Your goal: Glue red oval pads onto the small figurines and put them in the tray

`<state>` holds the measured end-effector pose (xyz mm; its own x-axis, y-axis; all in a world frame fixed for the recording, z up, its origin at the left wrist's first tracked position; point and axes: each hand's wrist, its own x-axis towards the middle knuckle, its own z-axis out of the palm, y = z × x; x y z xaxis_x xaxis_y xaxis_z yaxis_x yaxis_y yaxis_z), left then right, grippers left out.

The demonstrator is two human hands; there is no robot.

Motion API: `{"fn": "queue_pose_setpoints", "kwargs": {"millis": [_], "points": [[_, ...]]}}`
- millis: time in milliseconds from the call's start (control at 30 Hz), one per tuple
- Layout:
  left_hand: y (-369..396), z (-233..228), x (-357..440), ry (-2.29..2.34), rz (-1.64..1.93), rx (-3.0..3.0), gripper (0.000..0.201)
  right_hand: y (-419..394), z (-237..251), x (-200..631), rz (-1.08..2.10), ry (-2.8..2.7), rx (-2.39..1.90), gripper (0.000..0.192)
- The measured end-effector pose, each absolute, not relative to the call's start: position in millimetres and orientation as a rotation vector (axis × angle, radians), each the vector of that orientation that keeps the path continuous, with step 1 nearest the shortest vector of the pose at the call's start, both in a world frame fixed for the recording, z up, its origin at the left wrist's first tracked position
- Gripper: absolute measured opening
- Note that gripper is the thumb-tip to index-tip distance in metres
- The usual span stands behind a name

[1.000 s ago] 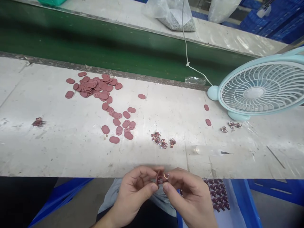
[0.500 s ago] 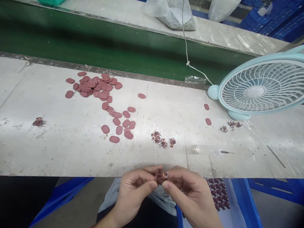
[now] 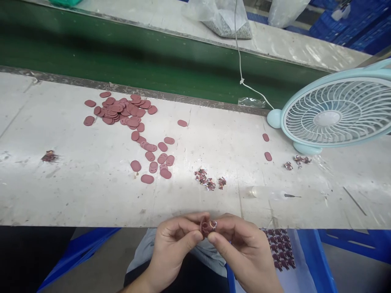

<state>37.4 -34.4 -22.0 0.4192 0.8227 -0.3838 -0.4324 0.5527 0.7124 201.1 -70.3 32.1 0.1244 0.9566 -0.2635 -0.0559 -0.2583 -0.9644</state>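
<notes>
Maroon, the small oval part with wire loops [image 3: 207,226] stays pinched between left hand [image 3: 174,244] and right hand [image 3: 241,248], just below the scuffed white counter [image 3: 76,191] edge. Since a second ago the hands have barely shifted, only closing tighter, so fitting seems ongoing.

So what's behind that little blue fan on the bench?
Behind the fan runs the green belt, and a white cord trails across it. Blue crates stand farther back. The fan's grille hides whatever is directly behind it.

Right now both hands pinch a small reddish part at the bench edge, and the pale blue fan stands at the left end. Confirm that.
Not quite: the pale blue fan stands at the right end, as the head view shows. Both the left hand and right hand do pinch the small reddish part at the edge of the bench.
</notes>
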Motion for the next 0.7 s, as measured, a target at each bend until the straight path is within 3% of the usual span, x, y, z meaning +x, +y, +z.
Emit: {"fn": "queue_pose_setpoints", "kwargs": {"millis": [467, 700], "points": [[-36.4, -17.9, 38.7, 0.82, 0.883, 0.677, 0.003, -69.5, 20.5, 196.4, 1.347, -0.813, -1.394, 0.009], [9.9, -18.7, -12.0, 1.087, 1.016, 1.543, 0.023, -125.4, 6.8, 229.7, 0.993, -0.759, -1.551, 0.015]]}}
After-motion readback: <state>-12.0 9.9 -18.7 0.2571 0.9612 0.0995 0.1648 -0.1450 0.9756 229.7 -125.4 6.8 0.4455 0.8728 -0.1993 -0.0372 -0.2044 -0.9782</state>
